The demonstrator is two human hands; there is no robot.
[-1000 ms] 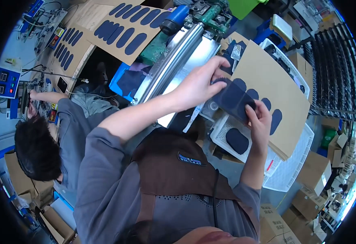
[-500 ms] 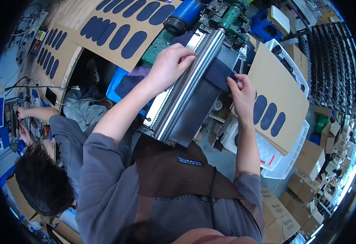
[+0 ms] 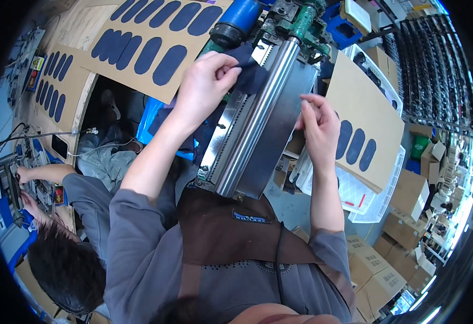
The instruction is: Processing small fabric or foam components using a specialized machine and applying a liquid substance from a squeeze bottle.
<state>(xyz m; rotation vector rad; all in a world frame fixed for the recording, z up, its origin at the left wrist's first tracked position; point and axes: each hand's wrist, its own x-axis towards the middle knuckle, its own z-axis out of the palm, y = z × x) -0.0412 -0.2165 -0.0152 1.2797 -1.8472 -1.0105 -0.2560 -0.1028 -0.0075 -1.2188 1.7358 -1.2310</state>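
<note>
The left hand (image 3: 209, 81) is closed in a pinch on the edge of a dark cloth piece (image 3: 251, 78), which spreads just to the right of its fingertips, over the toothed metal strip (image 3: 218, 132) and right beside the steel roller (image 3: 261, 116). Whether the cloth touches the roller, I cannot tell. The right hand (image 3: 321, 129) is loose, fingers bent and apart, with nothing seen in its grasp; it hangs just beyond the right edge of the dark feed plate (image 3: 274, 135), so roller and plate lie between the 2 hands

The step in hand looks like taking the cloth off on the roller's left side, with the left hand doing the work alone. The next move seems to call for the left hand to keep its pinch and lift the piece clear of the teeth without folding it, while the right hand stays off the roller

Below the left hand lies more dark cloth (image 3: 200, 134). To its left, a cardboard sheet (image 3: 163, 90) carries rows of dark ovals (image 3: 170, 65) on the wooden table (image 3: 80, 27). Near the right hand, on its right, another cardboard sheet (image 3: 369, 102) shows 3 ovals
</note>
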